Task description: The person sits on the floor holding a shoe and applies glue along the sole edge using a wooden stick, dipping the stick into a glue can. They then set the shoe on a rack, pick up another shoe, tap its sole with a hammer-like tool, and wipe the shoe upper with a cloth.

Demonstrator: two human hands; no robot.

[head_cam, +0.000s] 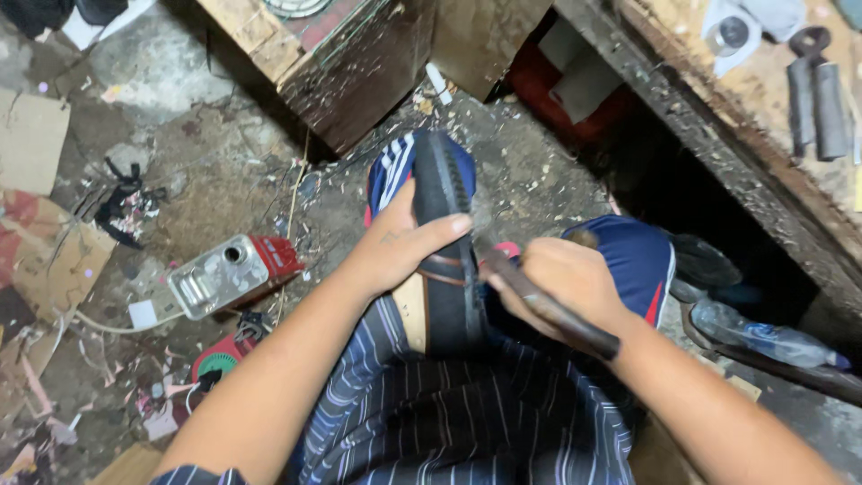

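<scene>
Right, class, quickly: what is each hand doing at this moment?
Left hand: closed around a dark shoe, steadying it on the lap.
Right hand: closed on a dark-handled tool against the shoe.

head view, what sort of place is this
Probably a small shoe-repair workshop. The left hand steadies a shoe sole-up on the lap while the right hand works its edge with a dark-handled tool. Shavings litter the floor, and metal tools lie on a worn wooden bench.

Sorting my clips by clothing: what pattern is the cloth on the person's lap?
Dark blue cloth with thin pale stripes, seen in the head view.
</scene>
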